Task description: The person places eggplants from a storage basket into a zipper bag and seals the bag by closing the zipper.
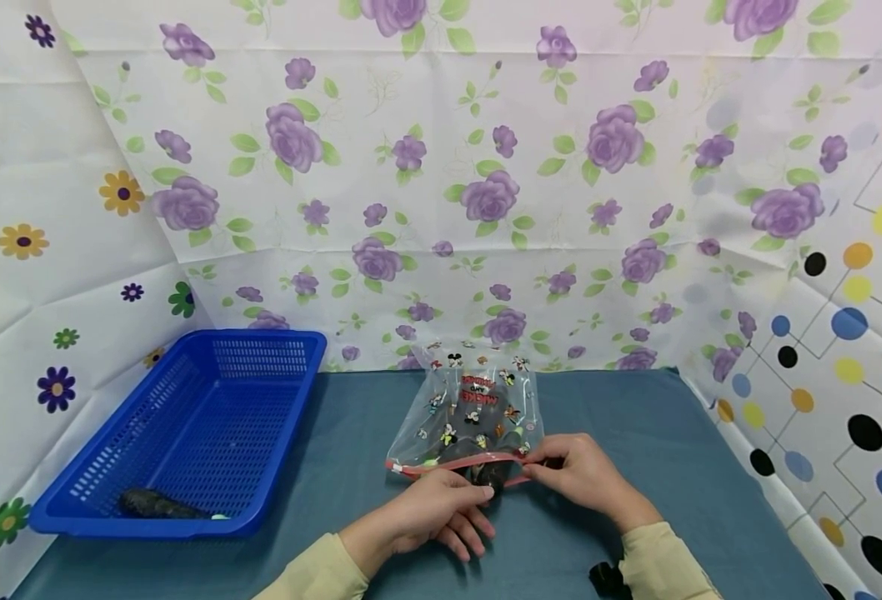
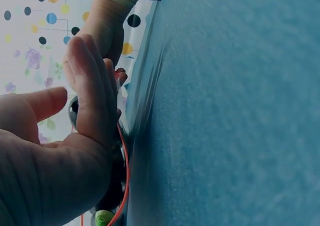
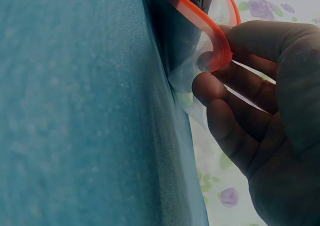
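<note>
A clear zip bag with cartoon prints and a red zip edge lies on the table, its mouth toward me. Dark long pieces show inside it, one with a pale green end. At the parted mouth sits the end of a dark, glossy piece. My right hand pinches the red edge at the bag's right corner between thumb and fingers. Fingers straight and thumb apart, my left hand is at the mouth, its thumb right by the dark piece. The bag hides most of that piece.
To the left stands a blue perforated basket, with one dark long piece near its front wall. A teal cloth covers the table. Patterned sheets hang behind and at both sides. Beside the right sleeve is a small black object.
</note>
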The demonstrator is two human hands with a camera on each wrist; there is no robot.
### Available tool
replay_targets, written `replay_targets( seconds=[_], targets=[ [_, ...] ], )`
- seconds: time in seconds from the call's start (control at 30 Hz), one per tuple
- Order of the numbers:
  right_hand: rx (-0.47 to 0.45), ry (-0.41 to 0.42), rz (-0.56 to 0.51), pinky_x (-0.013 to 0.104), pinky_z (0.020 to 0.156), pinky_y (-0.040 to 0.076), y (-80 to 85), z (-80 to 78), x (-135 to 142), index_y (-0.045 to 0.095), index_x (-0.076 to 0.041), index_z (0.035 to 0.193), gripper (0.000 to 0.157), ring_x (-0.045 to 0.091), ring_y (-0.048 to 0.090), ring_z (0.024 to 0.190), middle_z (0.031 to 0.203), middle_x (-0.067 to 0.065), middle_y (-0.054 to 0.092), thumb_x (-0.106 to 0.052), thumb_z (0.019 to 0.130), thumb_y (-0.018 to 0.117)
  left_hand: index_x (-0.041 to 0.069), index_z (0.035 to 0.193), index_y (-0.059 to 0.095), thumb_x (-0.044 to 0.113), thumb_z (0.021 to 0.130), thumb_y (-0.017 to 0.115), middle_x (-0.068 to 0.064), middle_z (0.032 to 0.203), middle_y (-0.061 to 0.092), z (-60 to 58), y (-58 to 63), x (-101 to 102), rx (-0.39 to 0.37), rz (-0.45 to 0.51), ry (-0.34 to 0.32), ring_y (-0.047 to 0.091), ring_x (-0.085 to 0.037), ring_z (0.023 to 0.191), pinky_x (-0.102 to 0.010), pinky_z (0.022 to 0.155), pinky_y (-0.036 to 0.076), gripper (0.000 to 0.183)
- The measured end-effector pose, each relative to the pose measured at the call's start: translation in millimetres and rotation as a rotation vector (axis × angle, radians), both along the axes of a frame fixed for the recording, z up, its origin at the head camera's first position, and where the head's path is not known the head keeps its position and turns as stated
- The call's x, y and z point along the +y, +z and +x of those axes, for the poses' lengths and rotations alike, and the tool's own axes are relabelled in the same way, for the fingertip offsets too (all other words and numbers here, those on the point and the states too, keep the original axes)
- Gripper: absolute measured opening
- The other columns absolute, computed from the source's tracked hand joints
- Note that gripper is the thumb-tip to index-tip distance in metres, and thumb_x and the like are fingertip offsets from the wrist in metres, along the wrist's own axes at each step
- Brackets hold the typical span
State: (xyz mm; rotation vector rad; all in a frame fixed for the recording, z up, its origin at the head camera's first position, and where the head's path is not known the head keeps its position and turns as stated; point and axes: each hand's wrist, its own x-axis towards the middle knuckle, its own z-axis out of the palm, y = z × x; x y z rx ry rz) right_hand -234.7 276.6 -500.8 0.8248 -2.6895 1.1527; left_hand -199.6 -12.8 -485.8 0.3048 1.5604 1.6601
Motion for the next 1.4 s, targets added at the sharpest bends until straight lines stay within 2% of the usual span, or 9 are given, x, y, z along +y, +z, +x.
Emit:
replay_targets(
  seconds=[0.13, 0.53, 0.8, 1.17, 1.4],
  targets=[
    [-0.021, -0.011, 0.005, 0.028, 0.053, 0.051, 0.3, 1.1, 0.0, 0.082, -0.026, 0.095, 0.006, 0.009, 0.061, 0.062, 0.082, -0.018, 0.069, -0.029, 0.092, 0.078, -0.006, 0.120, 0.068, 0.043, 0.099, 0.065, -0.021, 0.097, 0.076, -0.5, -1.1, 0.8, 0.024, -0.020, 0.011, 0.073, -0.016, 0.066, -0.034, 0.058, 0.061, 0.052],
    [-0.014, -0.011, 0.006, 0.028, 0.053, 0.051, -0.3, 1.1, -0.6, 0.082, -0.029, 0.094, 0.004, 0.009, 0.061, 0.062, 0.083, -0.019, 0.069, -0.029, 0.093, 0.078, -0.007, 0.117, 0.065, 0.042, 0.104, 0.057, -0.024, 0.093, 0.075, -4.3, -1.4, 6.1, 0.037, -0.036, 0.025, 0.072, -0.020, 0.063, -0.037, 0.056, 0.060, 0.051],
    [-0.009, -0.008, 0.004, 0.028, 0.053, 0.051, 0.1, 0.8, -1.3, 0.081, -0.030, 0.094, 0.004, 0.008, 0.060, 0.062, 0.083, -0.019, 0.069, -0.029, 0.093, 0.078, -0.006, 0.117, 0.065, 0.043, 0.105, 0.055, -0.023, 0.095, 0.075, -8.5, -2.7, 8.2, 0.047, -0.069, 0.035, 0.072, -0.019, 0.062, -0.035, 0.053, 0.059, 0.051],
    [0.011, 0.007, 0.001, 0.027, 0.053, 0.050, -0.8, 0.0, -1.0, 0.082, -0.028, 0.095, 0.005, 0.007, 0.059, 0.061, 0.083, -0.019, 0.069, -0.029, 0.093, 0.078, -0.009, 0.114, 0.062, 0.040, 0.106, 0.055, -0.024, 0.091, 0.074, -9.7, -7.5, 13.7, 0.060, -0.062, 0.083, 0.070, -0.021, 0.060, -0.039, 0.052, 0.059, 0.050],
    [0.008, 0.009, -0.002, 0.028, 0.053, 0.050, 0.3, 0.2, -0.8, 0.082, -0.028, 0.095, 0.004, 0.008, 0.060, 0.062, 0.084, -0.019, 0.069, -0.029, 0.093, 0.078, -0.011, 0.111, 0.063, 0.033, 0.107, 0.056, -0.022, 0.088, 0.074, -8.4, -7.6, 17.6, 0.063, -0.054, 0.129, 0.069, -0.019, 0.057, -0.036, 0.050, 0.058, 0.045]
  ],
)
